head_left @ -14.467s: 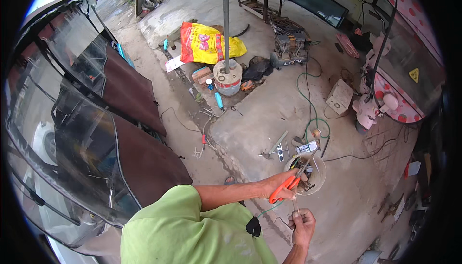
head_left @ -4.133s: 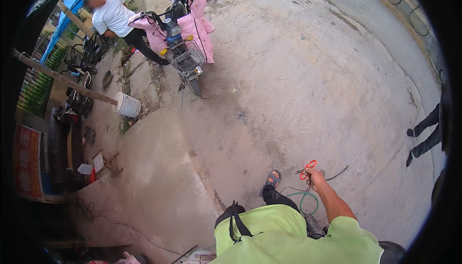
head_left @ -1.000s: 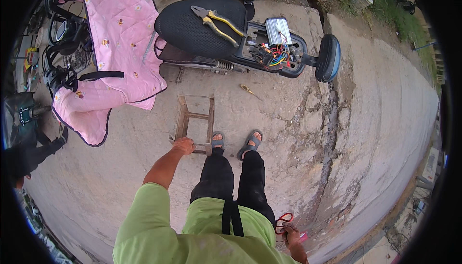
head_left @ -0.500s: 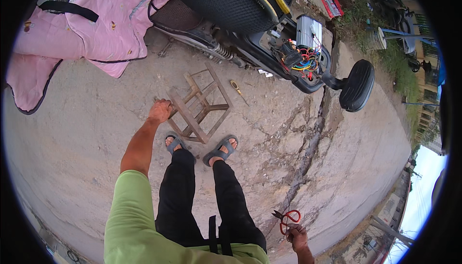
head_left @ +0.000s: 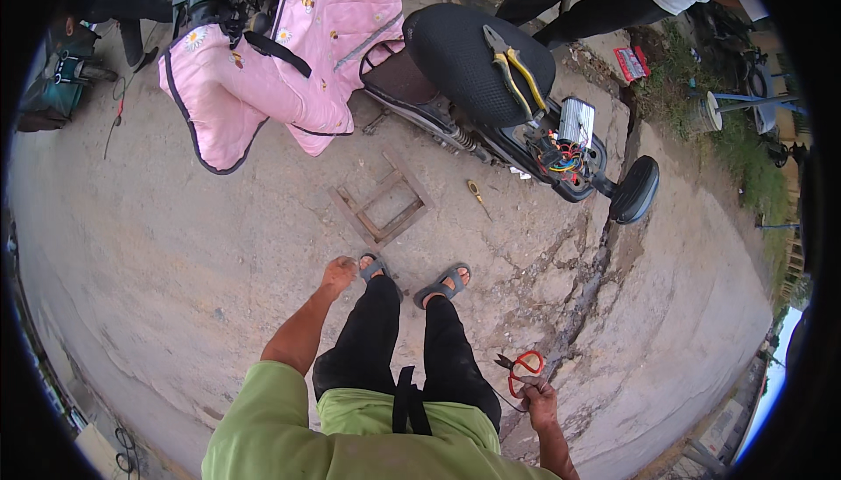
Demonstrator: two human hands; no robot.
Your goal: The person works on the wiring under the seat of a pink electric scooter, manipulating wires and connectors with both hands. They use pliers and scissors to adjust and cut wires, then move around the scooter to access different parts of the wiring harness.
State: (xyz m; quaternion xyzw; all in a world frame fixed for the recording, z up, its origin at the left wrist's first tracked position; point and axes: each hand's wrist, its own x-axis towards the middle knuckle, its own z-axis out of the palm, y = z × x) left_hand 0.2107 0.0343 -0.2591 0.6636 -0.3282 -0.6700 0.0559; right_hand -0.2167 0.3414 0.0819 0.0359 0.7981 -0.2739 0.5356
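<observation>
My right hand, low on the right, grips red-handled scissors by one loop, with the short dark blades pointing left. A thin dark wire or cord hangs by that hand; whether it is held, I cannot make out. My left hand is empty beside my left sandal, its fingers loosely bent and apart. Just ahead of my feet stands a small wooden stool frame, with no hand on it. A yellow-handled screwdriver lies to its right. Yellow-handled pliers rest on the black seat of a scooter.
The scooter's rear is uncovered, showing a silver finned controller box and coloured wires. A pink quilted cover drapes its front. A person in dark trousers stands behind it. A crack runs along the ground at right.
My left hand has let go of the stool and drawn back toward me. The stool now stands level farther ahead. The view has shifted, bringing in other people; the scissors stay in my right hand.
</observation>
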